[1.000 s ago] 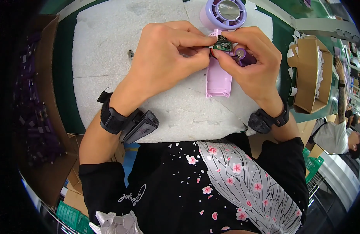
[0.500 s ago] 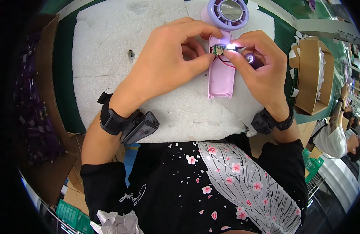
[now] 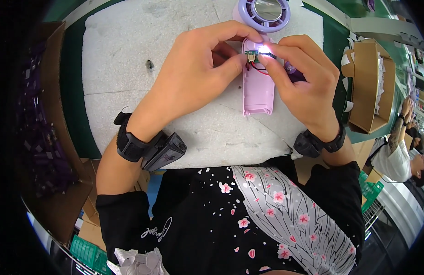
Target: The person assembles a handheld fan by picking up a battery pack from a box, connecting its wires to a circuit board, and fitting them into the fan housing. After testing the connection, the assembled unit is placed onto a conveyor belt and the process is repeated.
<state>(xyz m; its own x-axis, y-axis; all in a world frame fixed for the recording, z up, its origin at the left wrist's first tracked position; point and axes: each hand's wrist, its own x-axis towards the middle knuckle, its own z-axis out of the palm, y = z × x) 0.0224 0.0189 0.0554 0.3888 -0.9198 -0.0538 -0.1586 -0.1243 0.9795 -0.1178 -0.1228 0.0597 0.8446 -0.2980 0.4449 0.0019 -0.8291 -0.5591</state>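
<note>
A pale pink handheld fan body (image 3: 258, 89) lies on a white foam pad (image 3: 129, 68), its round lilac fan head (image 3: 266, 10) at the far end. My left hand (image 3: 198, 73) pinches the top of the handle at a small green circuit board (image 3: 251, 56) with red wires. My right hand (image 3: 304, 80) holds the other side of the board with thumb and forefinger, and a small light glows at its fingertips. A dark purple part (image 3: 292, 71) is tucked under my right fingers.
An open cardboard box (image 3: 370, 87) with white pieces stands at the right. Another box (image 3: 42, 137) of dark purple parts sits at the left. A small dark screw (image 3: 150, 65) lies on the foam. Another person (image 3: 404, 156) is at the right edge.
Both hands have shifted slightly toward the fan head end of the handle. A small light now glows at the circuit board, brighter than half a second ago.
</note>
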